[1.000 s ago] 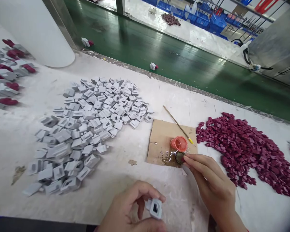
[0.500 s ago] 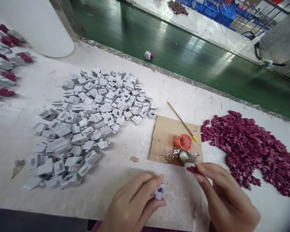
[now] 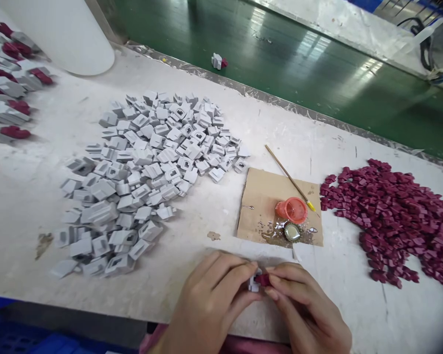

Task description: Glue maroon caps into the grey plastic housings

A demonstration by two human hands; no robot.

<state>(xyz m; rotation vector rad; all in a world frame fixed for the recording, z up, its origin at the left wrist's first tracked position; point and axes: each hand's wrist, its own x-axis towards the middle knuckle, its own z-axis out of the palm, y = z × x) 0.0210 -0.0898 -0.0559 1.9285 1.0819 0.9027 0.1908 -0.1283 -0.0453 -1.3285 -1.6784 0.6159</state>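
Grey moulded part (image 3: 254,285) pinched in my left hand (image 3: 216,295), I hold a maroon piece (image 3: 263,280) against it between the thumb and fingers of my right hand (image 3: 308,307), near the front edge of a white worktable (image 3: 192,226). Beyond, a red cup (image 3: 294,210) sits on cardboard (image 3: 258,187) beside a bottle cap (image 3: 292,232), between grey (image 3: 147,172) and maroon piles (image 3: 398,221).

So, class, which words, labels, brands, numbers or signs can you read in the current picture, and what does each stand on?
None: no text can be read anywhere.
The cardboard piece and white cylinder show no lettering.
The bottle cap, held gray part and held maroon piece are too small to tell.
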